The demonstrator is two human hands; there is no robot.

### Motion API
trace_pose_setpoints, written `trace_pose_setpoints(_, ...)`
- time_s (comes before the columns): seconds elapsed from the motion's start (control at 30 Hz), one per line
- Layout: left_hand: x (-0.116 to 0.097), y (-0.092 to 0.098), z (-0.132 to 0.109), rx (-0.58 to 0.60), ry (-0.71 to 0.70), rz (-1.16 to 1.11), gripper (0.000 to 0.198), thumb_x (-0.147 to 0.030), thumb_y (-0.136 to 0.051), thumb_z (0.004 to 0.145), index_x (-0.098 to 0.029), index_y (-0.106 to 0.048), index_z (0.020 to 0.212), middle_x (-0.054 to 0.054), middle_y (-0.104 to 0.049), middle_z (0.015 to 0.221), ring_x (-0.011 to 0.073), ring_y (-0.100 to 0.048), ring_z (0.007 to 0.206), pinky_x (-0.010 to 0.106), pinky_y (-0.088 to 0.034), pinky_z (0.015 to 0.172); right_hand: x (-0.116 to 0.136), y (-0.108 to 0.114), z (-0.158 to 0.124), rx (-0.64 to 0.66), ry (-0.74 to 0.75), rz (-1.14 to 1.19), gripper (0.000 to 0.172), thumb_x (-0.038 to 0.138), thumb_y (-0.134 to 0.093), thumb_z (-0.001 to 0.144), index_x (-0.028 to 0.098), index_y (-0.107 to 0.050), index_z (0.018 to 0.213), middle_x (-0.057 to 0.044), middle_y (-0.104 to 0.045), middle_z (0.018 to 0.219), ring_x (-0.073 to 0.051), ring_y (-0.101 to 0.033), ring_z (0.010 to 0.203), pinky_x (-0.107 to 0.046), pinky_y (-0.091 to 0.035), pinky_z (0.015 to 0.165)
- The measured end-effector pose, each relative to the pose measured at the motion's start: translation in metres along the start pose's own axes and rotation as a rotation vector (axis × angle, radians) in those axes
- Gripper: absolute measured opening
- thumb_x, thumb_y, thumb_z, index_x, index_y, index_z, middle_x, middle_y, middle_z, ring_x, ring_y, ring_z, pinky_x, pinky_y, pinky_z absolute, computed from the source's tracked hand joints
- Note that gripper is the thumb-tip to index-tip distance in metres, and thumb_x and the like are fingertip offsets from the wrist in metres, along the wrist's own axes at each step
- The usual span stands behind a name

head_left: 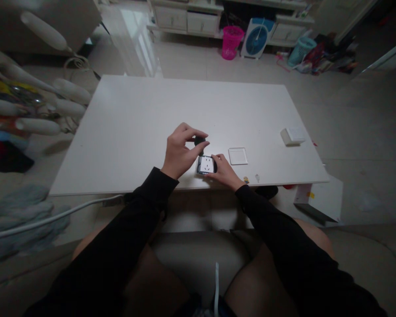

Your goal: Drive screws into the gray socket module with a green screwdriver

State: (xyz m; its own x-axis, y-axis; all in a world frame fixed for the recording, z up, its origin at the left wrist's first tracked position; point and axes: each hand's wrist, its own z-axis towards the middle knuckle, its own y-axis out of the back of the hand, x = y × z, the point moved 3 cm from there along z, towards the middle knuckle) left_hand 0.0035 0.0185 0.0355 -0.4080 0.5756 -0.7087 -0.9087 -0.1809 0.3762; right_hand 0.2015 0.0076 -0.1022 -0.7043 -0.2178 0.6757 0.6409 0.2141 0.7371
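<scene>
My left hand (183,147) is closed in a pinch, thumb and fingers round a short, dark object (199,141). Its exact kind is hard to make out. That object is just above the top edge of a white wall socket (207,164) with dark slots and a dark rim. Whether the two touch is not clear. The socket rests near the front edge of the white table (135,119). My right hand (223,171) grips the socket from its right side, fingers at the top edge and thumb along the bottom. A thin white rectangular frame (238,156) lies to the right.
A small yellow-and-blue item (246,179) and a small pale item (257,178) lie by the front edge. A white box (292,136) stands at the right. A floor lamp (49,105) with white shades is at the left; a pink basket (231,42) and fan (256,38) stand beyond.
</scene>
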Motion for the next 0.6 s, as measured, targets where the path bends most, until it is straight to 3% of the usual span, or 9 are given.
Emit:
trace_pose_setpoints(0.17, 0.0014, 0.0, -0.0009, 0.087, -0.06, -0.048, 0.032, 0.0, -0.062, 0.091, -0.021, -0.075, 0.11, 0.006, -0.078, 0.122, 0.0201, -0.072, 0.116, 0.041, -0.062, 0.101, -0.0021, -0.001, 0.0001, 0.002, -0.006, 0.006, 0.083, 0.032, -0.094, 0.073, 0.02, -0.054, 0.145, -0.013, -0.055, 0.132, -0.034, -0.058, 0.126, -0.054, -0.048, 0.117)
trace_pose_setpoints(0.4, -0.0015, -0.0015, -0.0022, 0.003, -0.091, -0.033, 0.012, -0.014, -0.081, 0.086, -0.019, -0.073, 0.093, 0.005, -0.08, 0.104, 0.0202, -0.075, 0.101, 0.035, -0.064, 0.086, -0.0004, -0.0003, 0.0006, 0.013, -0.002, 0.003, 0.082, 0.031, -0.093, 0.073, 0.017, -0.054, 0.144, -0.014, -0.055, 0.131, -0.034, -0.058, 0.125, -0.052, -0.048, 0.116)
trace_pose_setpoints(0.6, 0.0073, -0.0028, -0.002, 0.023, 0.006, -0.13, 0.036, -0.003, -0.069, 0.087, -0.022, -0.067, 0.118, 0.006, -0.066, 0.123, 0.0181, -0.073, 0.106, 0.031, -0.068, 0.085, 0.001, 0.0002, -0.0002, 0.004, -0.006, 0.011, 0.08, 0.032, -0.094, 0.072, 0.022, -0.056, 0.141, -0.012, -0.055, 0.131, -0.034, -0.059, 0.124, -0.053, -0.049, 0.113)
